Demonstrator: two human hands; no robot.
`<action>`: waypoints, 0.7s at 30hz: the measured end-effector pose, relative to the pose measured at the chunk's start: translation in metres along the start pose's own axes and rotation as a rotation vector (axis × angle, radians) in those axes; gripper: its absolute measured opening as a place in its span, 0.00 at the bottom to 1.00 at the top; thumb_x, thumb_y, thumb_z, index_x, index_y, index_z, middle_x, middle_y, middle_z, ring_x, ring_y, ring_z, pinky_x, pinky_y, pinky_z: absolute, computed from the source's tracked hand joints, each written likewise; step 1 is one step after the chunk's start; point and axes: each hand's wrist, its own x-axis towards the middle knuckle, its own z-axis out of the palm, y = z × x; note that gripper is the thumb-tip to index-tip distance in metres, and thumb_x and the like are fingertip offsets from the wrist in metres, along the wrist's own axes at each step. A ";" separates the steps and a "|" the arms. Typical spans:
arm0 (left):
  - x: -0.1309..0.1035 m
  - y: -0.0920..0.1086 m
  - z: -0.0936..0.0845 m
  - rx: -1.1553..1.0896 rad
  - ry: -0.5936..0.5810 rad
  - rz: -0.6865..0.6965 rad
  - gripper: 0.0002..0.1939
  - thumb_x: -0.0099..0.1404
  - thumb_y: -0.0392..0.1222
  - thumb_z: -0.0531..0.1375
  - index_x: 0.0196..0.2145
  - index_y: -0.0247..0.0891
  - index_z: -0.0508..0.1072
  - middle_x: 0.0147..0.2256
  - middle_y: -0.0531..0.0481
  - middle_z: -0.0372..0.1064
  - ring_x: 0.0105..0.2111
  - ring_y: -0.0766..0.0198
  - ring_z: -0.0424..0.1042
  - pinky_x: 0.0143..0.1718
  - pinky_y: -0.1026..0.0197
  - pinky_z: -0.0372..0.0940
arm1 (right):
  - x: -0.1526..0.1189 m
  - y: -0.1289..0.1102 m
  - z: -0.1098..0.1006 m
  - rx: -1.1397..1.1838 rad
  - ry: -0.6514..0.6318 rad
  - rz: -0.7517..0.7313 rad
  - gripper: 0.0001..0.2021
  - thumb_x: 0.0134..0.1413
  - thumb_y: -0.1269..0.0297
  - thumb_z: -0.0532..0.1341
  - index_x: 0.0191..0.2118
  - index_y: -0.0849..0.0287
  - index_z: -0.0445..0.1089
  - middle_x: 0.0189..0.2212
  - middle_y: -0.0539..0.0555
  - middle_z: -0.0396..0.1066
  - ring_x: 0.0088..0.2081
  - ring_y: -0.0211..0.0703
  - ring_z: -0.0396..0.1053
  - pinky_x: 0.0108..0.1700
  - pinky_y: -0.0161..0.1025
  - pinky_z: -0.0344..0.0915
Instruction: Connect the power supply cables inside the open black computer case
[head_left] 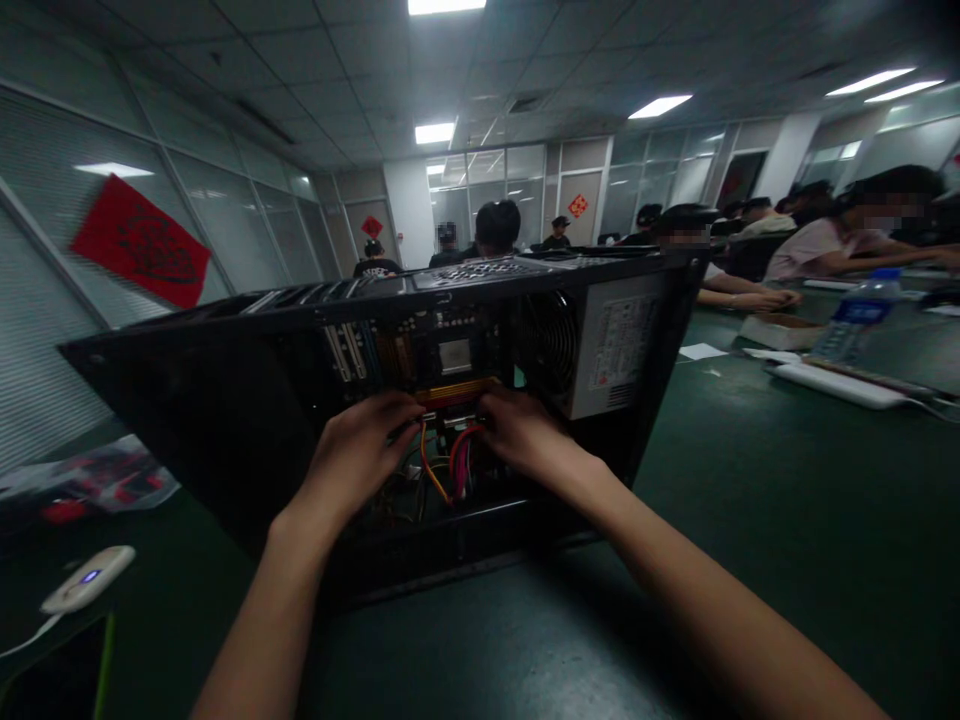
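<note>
A black computer case (457, 545) lies on its side on the table, its open side facing me. Inside, a yellow-and-red strip that looks like a memory module (457, 392) runs across the motherboard. My left hand (367, 435) pinches at the strip's left end, thumb and forefinger bent. At the other end is my right hand (521, 425), its fingers closed and partly hidden behind the knuckles. Whether the strip sits in its slot cannot be made out. Red and yellow cables (450, 475) hang just below the hands. A square metal heatsink (454, 357) shows above them.
The power supply (615, 345) and a fan (551, 335) fill the case's right side. On the left lie a plastic bag (135, 475), a white device (88, 580) and a phone (60, 675). To the right stand a water bottle (859, 315) and an open box (780, 330). Several people sit beyond.
</note>
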 end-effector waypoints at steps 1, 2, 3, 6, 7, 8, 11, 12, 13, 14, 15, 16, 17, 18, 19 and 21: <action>0.000 0.000 0.002 0.030 -0.006 -0.005 0.12 0.69 0.42 0.57 0.47 0.43 0.77 0.48 0.50 0.75 0.45 0.58 0.76 0.47 0.56 0.70 | 0.001 0.003 0.003 -0.018 -0.034 0.043 0.08 0.57 0.71 0.60 0.42 0.63 0.73 0.44 0.60 0.73 0.45 0.48 0.71 0.43 0.39 0.64; 0.000 0.000 0.004 0.059 -0.015 -0.008 0.12 0.69 0.42 0.57 0.47 0.43 0.77 0.48 0.50 0.75 0.45 0.58 0.76 0.46 0.56 0.70 | 0.003 0.005 0.006 -0.032 -0.069 0.073 0.08 0.57 0.70 0.60 0.42 0.63 0.73 0.44 0.60 0.74 0.45 0.49 0.72 0.43 0.39 0.65; 0.001 0.000 0.006 0.087 -0.030 -0.008 0.11 0.69 0.42 0.57 0.46 0.43 0.77 0.48 0.51 0.75 0.45 0.58 0.75 0.45 0.56 0.70 | 0.004 0.006 0.009 -0.047 -0.101 0.093 0.09 0.58 0.69 0.60 0.43 0.63 0.73 0.44 0.61 0.74 0.45 0.49 0.72 0.43 0.38 0.65; 0.002 0.004 0.016 0.138 -0.084 0.015 0.11 0.70 0.43 0.57 0.47 0.44 0.76 0.47 0.51 0.75 0.44 0.58 0.75 0.44 0.57 0.69 | 0.006 0.007 0.012 -0.082 -0.162 0.099 0.10 0.59 0.68 0.59 0.44 0.63 0.74 0.45 0.62 0.75 0.46 0.51 0.74 0.42 0.39 0.65; 0.002 0.005 0.020 0.139 -0.098 0.030 0.11 0.70 0.42 0.57 0.47 0.43 0.76 0.47 0.51 0.75 0.44 0.58 0.75 0.44 0.57 0.68 | 0.007 0.007 0.012 -0.087 -0.176 0.095 0.10 0.59 0.69 0.59 0.44 0.63 0.74 0.45 0.62 0.75 0.46 0.51 0.74 0.42 0.39 0.66; 0.003 0.006 0.025 0.134 -0.114 0.042 0.11 0.70 0.42 0.57 0.47 0.43 0.76 0.47 0.51 0.75 0.45 0.58 0.75 0.44 0.58 0.68 | 0.007 0.007 0.012 -0.089 -0.189 0.088 0.11 0.59 0.70 0.58 0.45 0.63 0.74 0.45 0.62 0.76 0.45 0.52 0.75 0.41 0.39 0.66; 0.003 0.008 0.037 0.099 -0.159 0.062 0.10 0.69 0.39 0.57 0.45 0.41 0.76 0.46 0.50 0.75 0.44 0.59 0.75 0.42 0.60 0.68 | 0.008 0.006 0.014 -0.108 -0.207 0.074 0.13 0.57 0.74 0.57 0.46 0.64 0.74 0.45 0.63 0.76 0.45 0.52 0.75 0.41 0.39 0.67; 0.003 0.009 0.041 0.084 -0.175 0.062 0.10 0.69 0.39 0.57 0.45 0.41 0.76 0.46 0.49 0.75 0.43 0.60 0.75 0.42 0.61 0.68 | 0.008 0.006 0.015 -0.118 -0.205 0.068 0.14 0.57 0.75 0.56 0.47 0.64 0.74 0.45 0.63 0.76 0.45 0.53 0.75 0.42 0.40 0.68; 0.003 0.009 0.043 0.070 -0.190 0.058 0.10 0.69 0.38 0.57 0.44 0.41 0.77 0.45 0.49 0.75 0.43 0.60 0.75 0.41 0.61 0.68 | 0.008 0.006 0.016 -0.125 -0.203 0.060 0.15 0.58 0.75 0.56 0.47 0.65 0.74 0.46 0.64 0.75 0.45 0.53 0.75 0.43 0.40 0.68; 0.004 0.009 0.046 0.058 -0.205 0.052 0.10 0.68 0.37 0.58 0.44 0.41 0.77 0.45 0.49 0.75 0.43 0.61 0.75 0.41 0.62 0.68 | 0.008 0.005 0.018 -0.129 -0.202 0.052 0.15 0.58 0.76 0.55 0.48 0.65 0.74 0.46 0.65 0.75 0.46 0.53 0.75 0.44 0.41 0.68; 0.005 0.010 0.047 0.052 -0.219 0.045 0.10 0.68 0.37 0.58 0.44 0.41 0.77 0.45 0.49 0.75 0.43 0.61 0.75 0.41 0.62 0.68 | 0.008 0.005 0.019 -0.130 -0.203 0.048 0.15 0.59 0.76 0.54 0.48 0.65 0.74 0.47 0.65 0.75 0.46 0.53 0.75 0.44 0.41 0.68; 0.006 0.010 0.048 0.053 -0.231 0.037 0.10 0.68 0.36 0.58 0.44 0.41 0.78 0.44 0.49 0.76 0.43 0.61 0.76 0.41 0.63 0.68 | 0.008 0.004 0.019 -0.128 -0.207 0.045 0.15 0.59 0.76 0.54 0.48 0.65 0.74 0.47 0.66 0.75 0.46 0.54 0.75 0.44 0.42 0.68; 0.008 0.010 0.048 0.065 -0.243 0.035 0.11 0.67 0.36 0.58 0.44 0.41 0.78 0.44 0.49 0.76 0.42 0.61 0.76 0.41 0.63 0.68 | 0.008 0.003 0.019 -0.125 -0.213 0.043 0.15 0.59 0.76 0.53 0.48 0.65 0.74 0.47 0.66 0.75 0.46 0.54 0.75 0.43 0.42 0.69; 0.011 0.010 0.048 0.089 -0.255 0.036 0.11 0.67 0.36 0.58 0.44 0.41 0.78 0.44 0.49 0.76 0.42 0.60 0.76 0.40 0.63 0.68 | 0.008 0.002 0.019 -0.120 -0.218 0.042 0.16 0.59 0.76 0.53 0.47 0.65 0.74 0.47 0.66 0.75 0.45 0.54 0.75 0.42 0.42 0.69; 0.013 0.010 0.048 0.117 -0.268 0.039 0.11 0.67 0.36 0.58 0.44 0.41 0.79 0.44 0.48 0.76 0.41 0.60 0.76 0.38 0.63 0.68 | 0.008 0.002 0.019 -0.116 -0.221 0.040 0.16 0.59 0.76 0.53 0.47 0.65 0.74 0.46 0.66 0.75 0.45 0.54 0.76 0.41 0.42 0.69; 0.019 0.011 0.048 0.172 -0.301 0.052 0.13 0.67 0.35 0.57 0.45 0.43 0.79 0.43 0.48 0.77 0.40 0.60 0.76 0.36 0.63 0.68 | 0.007 0.001 0.017 -0.110 -0.215 0.032 0.15 0.58 0.76 0.54 0.47 0.65 0.74 0.46 0.66 0.75 0.45 0.54 0.76 0.42 0.42 0.70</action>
